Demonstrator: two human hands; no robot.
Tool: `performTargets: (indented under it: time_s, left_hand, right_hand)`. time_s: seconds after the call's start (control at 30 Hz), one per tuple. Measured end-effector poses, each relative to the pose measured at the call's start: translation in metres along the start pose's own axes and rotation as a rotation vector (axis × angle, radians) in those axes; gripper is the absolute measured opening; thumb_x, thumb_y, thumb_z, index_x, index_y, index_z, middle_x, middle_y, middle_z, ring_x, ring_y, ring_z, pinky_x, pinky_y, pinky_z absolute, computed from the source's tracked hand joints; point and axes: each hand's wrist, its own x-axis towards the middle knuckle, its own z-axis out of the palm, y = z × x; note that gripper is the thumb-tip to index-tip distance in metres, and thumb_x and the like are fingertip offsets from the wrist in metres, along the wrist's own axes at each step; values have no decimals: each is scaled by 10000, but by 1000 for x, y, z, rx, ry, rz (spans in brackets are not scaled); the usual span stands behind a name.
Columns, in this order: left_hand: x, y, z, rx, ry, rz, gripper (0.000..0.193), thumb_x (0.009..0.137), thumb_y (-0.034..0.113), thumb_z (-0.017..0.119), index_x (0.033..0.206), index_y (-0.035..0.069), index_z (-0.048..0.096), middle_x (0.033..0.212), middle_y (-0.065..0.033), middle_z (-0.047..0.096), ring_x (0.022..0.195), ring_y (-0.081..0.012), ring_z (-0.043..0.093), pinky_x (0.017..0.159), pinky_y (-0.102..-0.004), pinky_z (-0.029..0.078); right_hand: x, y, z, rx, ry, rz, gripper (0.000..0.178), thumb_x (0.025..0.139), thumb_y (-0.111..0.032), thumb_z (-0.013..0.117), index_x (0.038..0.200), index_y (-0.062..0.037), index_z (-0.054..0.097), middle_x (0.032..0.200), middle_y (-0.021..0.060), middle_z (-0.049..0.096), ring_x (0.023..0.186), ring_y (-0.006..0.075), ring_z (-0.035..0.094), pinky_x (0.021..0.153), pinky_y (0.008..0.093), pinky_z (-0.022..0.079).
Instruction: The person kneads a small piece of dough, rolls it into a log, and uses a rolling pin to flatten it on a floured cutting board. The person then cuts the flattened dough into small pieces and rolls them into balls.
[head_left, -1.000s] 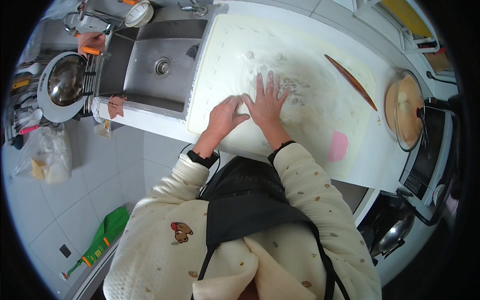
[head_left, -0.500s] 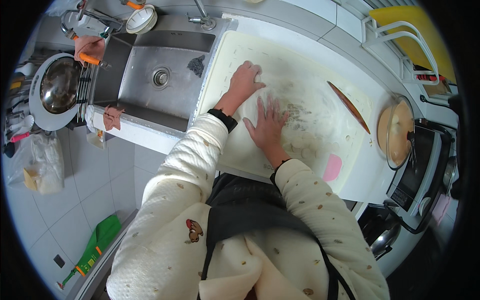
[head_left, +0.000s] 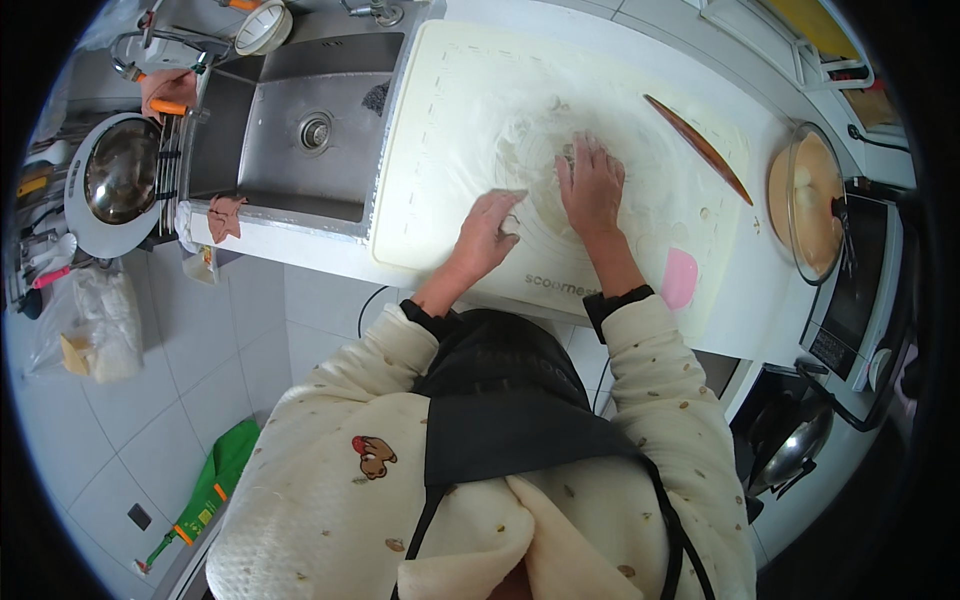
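Both my hands work over a cream mat (head_left: 430,180) dusted with white flour. My left hand (head_left: 488,236) hovers at or just above the mat's near part, its fingers bent and the thumb apart from them. I make out nothing clearly held in it. My right hand (head_left: 592,185) lies palm down on the floured middle, fingers stretched forward; whatever is under the palm is hidden. Swirled streaks of flour surround the fingers. Right of that hand, a wooden rolling pin (head_left: 700,150) with tapered ends rests slantwise. A pink scraper (head_left: 680,278) lies near the mat's front right.
Left of the mat is a steel sink (head_left: 270,120), with a brown cloth (head_left: 226,218) on its front edge. At the right stands a bowl with a glass lid (head_left: 806,205), beside a microwave-like appliance (head_left: 850,310). A round metal lid (head_left: 122,170) is at far left.
My left hand has come nearer to me, and my right hand has moved forward and right. Pale round shapes near the mat's front no longer show there. The view has shifted slightly.
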Motion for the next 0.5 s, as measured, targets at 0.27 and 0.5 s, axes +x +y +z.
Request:
performTargets:
  time_s: [0.27, 0.5]
  left_hand:
    - [-14, 13, 14, 86, 78, -290, 518, 693, 146, 853, 1146, 46, 624, 953, -100, 633, 853, -271, 617, 757, -357, 517]
    - [-15, 8, 19, 28, 136, -115, 380, 722, 84, 822, 1073, 57, 678, 991, -100, 665, 819, -255, 632, 725, -340, 527]
  right_hand:
    - [-22, -17, -15, 174, -68, 111, 430, 958, -298, 602, 1310, -53, 571, 1302, 172, 597, 1187, 357, 563, 1031, 478, 391]
    - [-38, -13, -17, 229, -53, 99, 437, 952, -315, 602, 1313, -71, 572, 1314, 162, 592, 1174, 339, 575, 1025, 454, 404]
